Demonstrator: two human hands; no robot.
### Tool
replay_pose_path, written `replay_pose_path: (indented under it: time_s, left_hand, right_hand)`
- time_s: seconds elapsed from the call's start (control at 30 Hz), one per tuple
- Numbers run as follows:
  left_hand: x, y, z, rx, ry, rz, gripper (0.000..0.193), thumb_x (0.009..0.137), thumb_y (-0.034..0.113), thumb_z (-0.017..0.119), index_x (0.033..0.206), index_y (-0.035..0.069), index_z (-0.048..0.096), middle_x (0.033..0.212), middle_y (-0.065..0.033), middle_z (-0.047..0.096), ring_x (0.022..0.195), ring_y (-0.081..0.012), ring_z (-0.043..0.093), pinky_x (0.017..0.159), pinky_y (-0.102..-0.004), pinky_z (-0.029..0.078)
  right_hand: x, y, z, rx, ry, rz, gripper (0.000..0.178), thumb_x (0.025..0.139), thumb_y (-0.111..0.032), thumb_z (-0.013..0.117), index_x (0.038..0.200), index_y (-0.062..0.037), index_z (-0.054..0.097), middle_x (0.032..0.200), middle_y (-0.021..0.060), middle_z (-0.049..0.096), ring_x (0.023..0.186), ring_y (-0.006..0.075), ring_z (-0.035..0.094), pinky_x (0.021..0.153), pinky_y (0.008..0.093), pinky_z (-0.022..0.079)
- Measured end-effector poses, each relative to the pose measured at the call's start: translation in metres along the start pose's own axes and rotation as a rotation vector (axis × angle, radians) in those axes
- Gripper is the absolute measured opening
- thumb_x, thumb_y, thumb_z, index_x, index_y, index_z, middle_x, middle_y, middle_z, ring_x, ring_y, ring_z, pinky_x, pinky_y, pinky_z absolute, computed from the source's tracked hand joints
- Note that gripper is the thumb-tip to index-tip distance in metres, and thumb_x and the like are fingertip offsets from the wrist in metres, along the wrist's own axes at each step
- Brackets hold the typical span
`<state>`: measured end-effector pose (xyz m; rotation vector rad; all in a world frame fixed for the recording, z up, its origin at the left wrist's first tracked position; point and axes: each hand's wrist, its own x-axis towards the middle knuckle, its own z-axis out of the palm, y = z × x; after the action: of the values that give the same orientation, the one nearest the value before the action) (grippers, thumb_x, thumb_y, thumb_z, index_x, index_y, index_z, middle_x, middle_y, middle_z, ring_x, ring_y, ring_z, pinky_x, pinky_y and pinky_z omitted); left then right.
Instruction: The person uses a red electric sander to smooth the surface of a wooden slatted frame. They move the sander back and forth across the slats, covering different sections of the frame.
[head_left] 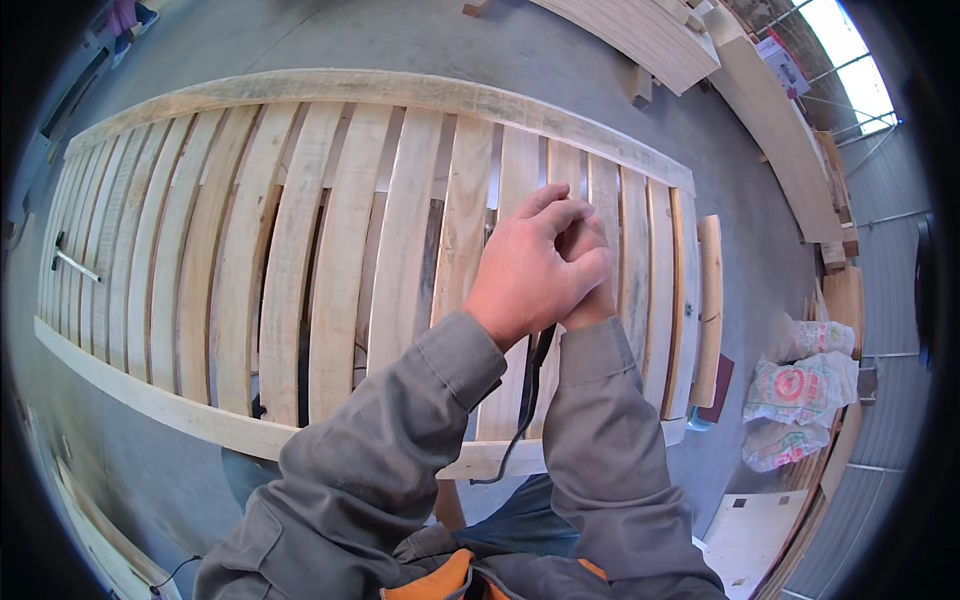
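Observation:
Both my hands are together above the right part of a slatted wooden frame (335,250). My left hand (535,265) lies over the right one, its fingers bent and thumb curled in; whatever they close on is hidden. Only the wrist and a little of my right hand (592,308) show, and its fingers are covered by the left. A black cord (527,400) runs down from beneath the hands, across the slats and past the near rail. Whether either hand holds this cord cannot be made out.
A hammer (78,264) lies on the slats at far left. Long boards (775,130) are at the upper right, with white printed sacks (795,388) lower down. A pale panel (752,540) is at lower right. Another person's legs (128,28) show at top left.

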<state>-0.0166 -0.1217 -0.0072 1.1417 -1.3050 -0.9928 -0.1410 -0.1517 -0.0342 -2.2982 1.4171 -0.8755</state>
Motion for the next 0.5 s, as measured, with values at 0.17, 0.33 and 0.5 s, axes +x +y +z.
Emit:
replay_pose_path:
  time_s: [0.17, 0.33, 0.5]
  left_hand:
    - [0.035, -0.009, 0.016, -0.008, -0.009, 0.046, 0.048, 0.084, 0.032, 0.071, 0.120, 0.001, 0.076, 0.139, -0.0265, 0.065, 0.115, -0.0417, 0.071, 0.100, -0.0435, 0.058]
    - [0.082, -0.016, 0.022, 0.047, -0.050, 0.066, 0.052, 0.087, 0.033, 0.075, 0.124, -0.005, 0.074, 0.135, -0.0212, 0.069, 0.109, -0.0280, 0.073, 0.097, -0.0352, 0.057]
    - [0.124, -0.035, 0.016, 0.141, -0.043, 0.143, 0.058, 0.087, 0.038, 0.076, 0.126, -0.006, 0.072, 0.119, -0.0184, 0.076, 0.108, -0.0248, 0.072, 0.099, -0.0332, 0.055]
  right_hand:
    - [0.028, 0.033, 0.003, 0.255, 0.099, 0.124, 0.019, 0.086, -0.014, 0.077, 0.098, -0.0008, 0.070, 0.093, 0.0182, 0.074, 0.088, 0.0333, 0.074, 0.072, 0.0416, 0.057]
    - [0.063, 0.064, -0.001, 0.050, 0.069, 0.094, 0.029, 0.089, -0.012, 0.077, 0.115, -0.0007, 0.069, 0.111, 0.0172, 0.073, 0.107, 0.0289, 0.072, 0.088, 0.0389, 0.057]
    - [0.106, 0.090, 0.012, 0.096, -0.049, 0.145, 0.042, 0.096, -0.004, 0.071, 0.136, 0.0009, 0.060, 0.131, 0.0152, 0.069, 0.123, 0.0215, 0.066, 0.101, 0.0346, 0.054]
